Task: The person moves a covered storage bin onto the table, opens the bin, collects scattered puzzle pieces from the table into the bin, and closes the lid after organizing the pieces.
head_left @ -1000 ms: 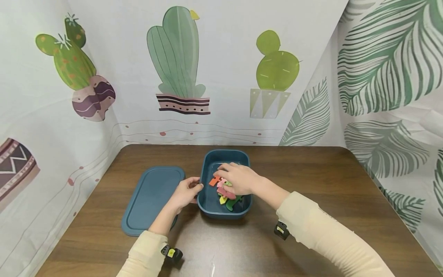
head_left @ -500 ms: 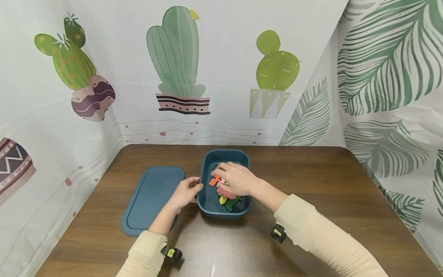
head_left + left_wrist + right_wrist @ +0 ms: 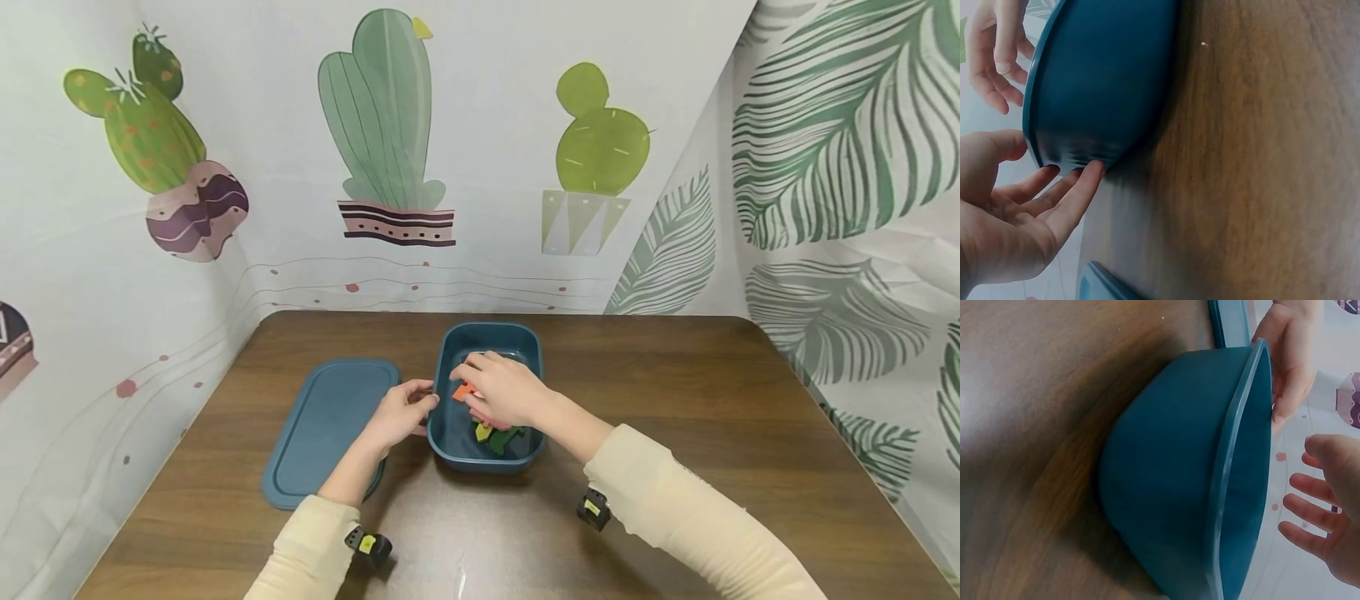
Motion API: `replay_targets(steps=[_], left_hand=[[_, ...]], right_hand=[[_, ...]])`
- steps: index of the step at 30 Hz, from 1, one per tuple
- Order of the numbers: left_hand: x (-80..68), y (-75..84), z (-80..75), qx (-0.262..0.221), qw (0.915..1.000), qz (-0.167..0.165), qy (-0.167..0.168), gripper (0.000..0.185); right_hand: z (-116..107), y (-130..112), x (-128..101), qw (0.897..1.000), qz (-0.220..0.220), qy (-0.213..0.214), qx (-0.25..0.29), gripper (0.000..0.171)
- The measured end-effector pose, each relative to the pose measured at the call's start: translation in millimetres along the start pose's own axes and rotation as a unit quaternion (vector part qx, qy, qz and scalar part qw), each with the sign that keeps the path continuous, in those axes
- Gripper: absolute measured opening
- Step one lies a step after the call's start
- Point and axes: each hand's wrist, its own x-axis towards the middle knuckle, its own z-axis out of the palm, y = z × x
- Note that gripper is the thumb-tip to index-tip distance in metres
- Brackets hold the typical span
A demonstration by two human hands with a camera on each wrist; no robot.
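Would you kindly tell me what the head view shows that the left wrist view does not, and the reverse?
Only the head view shows the coloured flat pieces inside the blue container, the whole blue lid lying left of it, and the right hand reaching in over them. Only the left wrist view shows the left hand's fingertips touching the container's outer wall low down. Both show the container, the brown table, both hands and part of the lid.
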Motion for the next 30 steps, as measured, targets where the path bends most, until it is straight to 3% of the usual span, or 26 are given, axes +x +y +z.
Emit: replay_targets(steps=[5, 18, 30], left_hand=[[-1.1, 0.5, -6.8, -0.006, 1.0, 0.002, -0.003, 0.036], [-9.4, -4.7, -38.4, 0.019, 0.9996, 0.021, 0.003, 0.041], [-20.5, -9.6, -63.3, 0.034, 0.9989, 0.028, 0.014, 0.041]], right_hand=[[1.8, -2.7, 3.4, 1.0, 0.001, 0.019, -0.002, 0.027], [0.8, -16.5, 12.3, 0.999, 0.031, 0.002, 0.023, 0.025], [4.4, -27.4, 19.4, 0.998, 0.043, 0.025, 0.038, 0.023]])
